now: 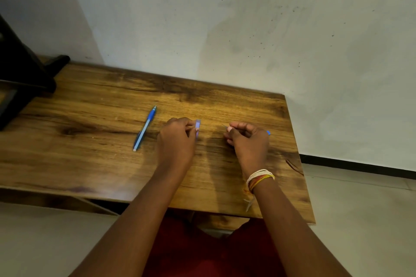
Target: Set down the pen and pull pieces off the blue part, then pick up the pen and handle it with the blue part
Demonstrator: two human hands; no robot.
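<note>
Two hands apart: left hand (pixel 176 139) pinches a clear plastic barrel (pixel 197 129); right hand (pixel 248 139) pinches a thin refill (pixel 224 126).

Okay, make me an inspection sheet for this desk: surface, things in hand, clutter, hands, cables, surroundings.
Surface: wooden table, dark grain, set against the wall.
Things in hand: small translucent blue piece, upright; thin refill with a fine tip, blue end showing behind the hand.
Clutter: blue pen lying left of the hands.
Hands: left hand pinches the blue piece; right hand pinches the refill, thread bands on its wrist.
Cables: nothing seen.
Surroundings: marked white wall; black object at far left; pale floor.
</note>
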